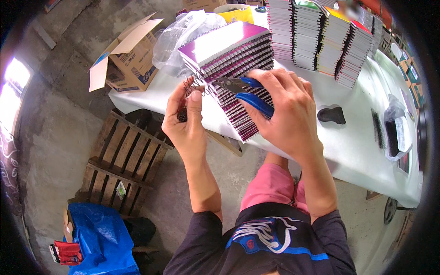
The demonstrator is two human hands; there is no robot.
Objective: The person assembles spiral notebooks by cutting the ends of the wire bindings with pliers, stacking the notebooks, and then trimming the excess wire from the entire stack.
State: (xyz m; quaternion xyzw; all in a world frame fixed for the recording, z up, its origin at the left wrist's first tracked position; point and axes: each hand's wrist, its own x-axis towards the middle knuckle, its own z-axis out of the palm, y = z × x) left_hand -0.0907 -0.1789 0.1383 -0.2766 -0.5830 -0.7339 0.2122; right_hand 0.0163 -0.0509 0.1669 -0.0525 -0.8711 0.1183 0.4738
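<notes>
A tall stack of spiral-bound notebooks (243, 68) with a purple and white top cover stands at the table's near edge, its dark wire bindings facing me. My right hand (293, 110) grips blue-handled pliers (257, 105), the handles spread somewhat apart. Their metal jaws lie against or just in front of the bindings at the stack's left corner; exact contact is hard to tell. Beside that corner, my left hand (185, 123) pinches loose dark wire coil (189, 86) between thumb and fingers. More of the coil shows lower in the palm.
Several stacks of spiral notebooks (305, 39) stand at the back right of the white table (339, 146). A dark pouch-like object (331, 115) lies right of my hand. Clear plastic (183, 41) and an open cardboard box (133, 59) are at left. Below leans a wooden pallet (121, 156).
</notes>
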